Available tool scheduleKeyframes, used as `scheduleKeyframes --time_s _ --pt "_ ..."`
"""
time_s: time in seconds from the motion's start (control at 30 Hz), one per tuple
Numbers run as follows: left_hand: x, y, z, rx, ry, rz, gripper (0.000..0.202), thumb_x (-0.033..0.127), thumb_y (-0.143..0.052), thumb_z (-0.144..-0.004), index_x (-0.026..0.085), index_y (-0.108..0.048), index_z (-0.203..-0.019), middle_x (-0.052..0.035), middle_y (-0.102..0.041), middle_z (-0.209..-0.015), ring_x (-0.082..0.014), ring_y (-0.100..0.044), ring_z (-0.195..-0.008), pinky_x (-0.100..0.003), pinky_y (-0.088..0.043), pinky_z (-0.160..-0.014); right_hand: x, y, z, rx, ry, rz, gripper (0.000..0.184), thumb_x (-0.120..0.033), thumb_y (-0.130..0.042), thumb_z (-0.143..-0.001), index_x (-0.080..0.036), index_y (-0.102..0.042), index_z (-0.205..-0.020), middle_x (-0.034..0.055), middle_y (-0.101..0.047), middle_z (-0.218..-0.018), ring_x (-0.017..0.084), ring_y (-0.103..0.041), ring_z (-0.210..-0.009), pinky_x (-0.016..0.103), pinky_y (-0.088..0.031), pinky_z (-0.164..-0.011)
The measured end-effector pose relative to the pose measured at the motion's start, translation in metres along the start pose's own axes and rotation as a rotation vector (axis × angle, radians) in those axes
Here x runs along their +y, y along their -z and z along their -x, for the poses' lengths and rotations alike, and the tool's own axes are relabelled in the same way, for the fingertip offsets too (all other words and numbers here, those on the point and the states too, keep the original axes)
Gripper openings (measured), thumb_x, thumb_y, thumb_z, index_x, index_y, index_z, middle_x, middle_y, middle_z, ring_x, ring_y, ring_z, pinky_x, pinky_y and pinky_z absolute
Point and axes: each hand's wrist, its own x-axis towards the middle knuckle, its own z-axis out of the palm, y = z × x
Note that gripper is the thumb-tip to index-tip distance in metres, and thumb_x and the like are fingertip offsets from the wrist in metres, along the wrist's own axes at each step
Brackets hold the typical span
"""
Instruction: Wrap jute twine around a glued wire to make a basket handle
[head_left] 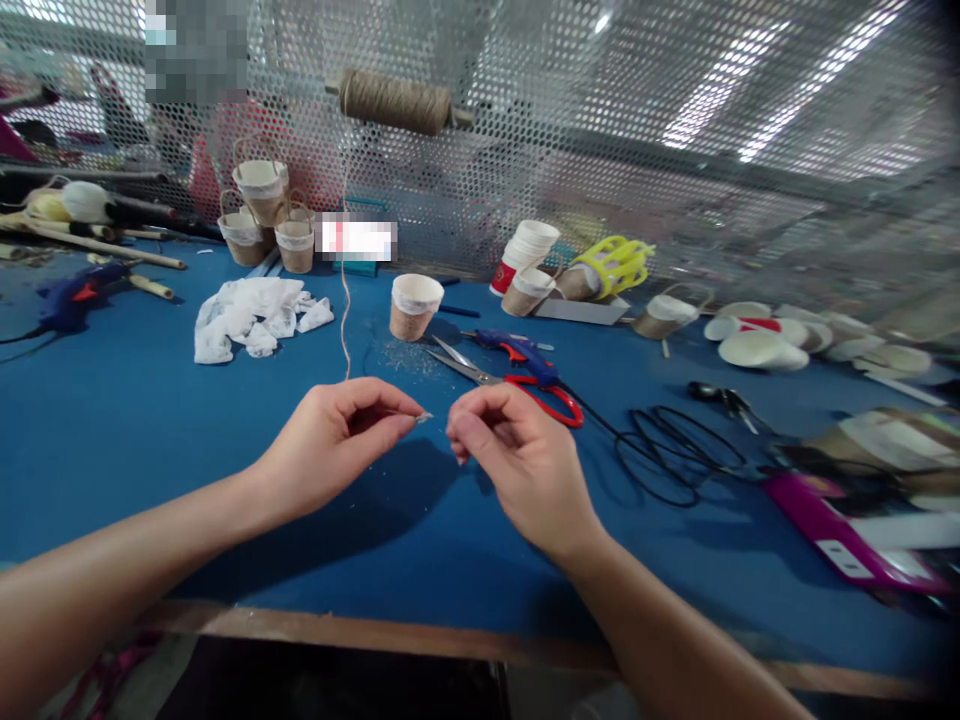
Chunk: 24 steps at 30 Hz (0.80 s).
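Three handled cups (262,203) stand at 11 o'clock from your hands' midpoint. At 9, your left hand (334,435) pinches a thin strand (424,417), its pale tip pointing toward 3. Another cup (412,318) stands at 12, scissors (491,379) lie between 1 and 2. At 3, your right hand's (525,465) fingers curl narrow; whether they grip anything cannot be told.

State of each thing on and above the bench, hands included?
Left hand: pinching a strand tip
Right hand: curled, contents unclear
Twine spool: wound, set crosswise
Front cup: upright, mouth up
Scissors: open, lying flat
Glue gun beside scissors: on its side
Its cable: loosely coiled
White scraps: crumpled
Handled cups: upright, one atop two
White cups: nested
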Motion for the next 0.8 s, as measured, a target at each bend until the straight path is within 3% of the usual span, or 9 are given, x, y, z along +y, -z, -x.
scheduleKeyframes --time_s 0.13,0.33,0.5,0.63,0.8 --pt "0.0002 -0.0005 0.0028 0.036 -0.185 -0.187 0.012 0.018 -0.052 -0.078 0.016 -0.064 -0.082 -0.0008 -0.062 -0.068 -0.0086 -0.053 -0.059 -0.02 -0.042 -0.055 0.0035 -0.0002 -0.0035 -0.075 -0.202 -0.202 0.013 -0.028 -0.058 -0.076 -0.017 -0.053 -0.074 -0.0019 -0.054 -0.062 0.008 -0.05 -0.053 0.021 -0.044 -0.049" --pt "-0.0027 -0.0002 0.0026 0.053 -0.283 -0.28 0.012 0.016 -0.051 -0.079 0.015 -0.062 -0.084 -0.0009 -0.061 -0.068 -0.0082 -0.053 -0.06 -0.019 -0.041 -0.055 0.0028 -0.0004 -0.0027 -0.107 -0.273 -0.282 0.014 -0.029 -0.061 -0.074 -0.016 -0.056 -0.076 -0.0006 -0.056 -0.064 0.007 -0.052 -0.054 0.021 -0.045 -0.05" --pt "-0.0069 -0.0032 0.0055 0.045 -0.427 -0.384 0.014 0.012 -0.048 -0.08 0.015 -0.059 -0.087 -0.0017 -0.062 -0.072 -0.0078 -0.054 -0.063 -0.017 -0.042 -0.056 -0.0004 -0.0022 -0.0004 -0.181 -0.284 -0.181 0.021 -0.036 -0.058 -0.075 -0.016 -0.054 -0.078 -0.0004 -0.054 -0.064 0.009 -0.052 -0.054 0.021 -0.045 -0.048" --pt "-0.0068 -0.005 0.0065 0.052 -0.385 -0.396 0.008 0.014 -0.05 -0.079 0.015 -0.057 -0.082 -0.0001 -0.061 -0.069 -0.007 -0.051 -0.057 -0.017 -0.041 -0.053 0.0006 -0.0037 0.001 -0.192 -0.117 0.064 0.015 -0.032 -0.051 -0.081 -0.018 -0.051 -0.075 -0.0011 -0.051 -0.063 0.009 -0.049 -0.054 0.022 -0.043 -0.049" --pt "-0.0008 -0.0027 0.0031 -0.106 -0.099 -0.13 0.012 0.022 -0.05 -0.079 0.014 -0.054 -0.071 0.0028 -0.054 -0.059 -0.0061 -0.045 -0.05 -0.016 -0.037 -0.046 0.0037 -0.0021 0.0005 -0.187 0.299 0.403 0.015 -0.02 -0.043 -0.085 -0.019 -0.046 -0.07 0.0007 -0.049 -0.068 0.011 -0.045 -0.061 0.025 -0.039 -0.058"
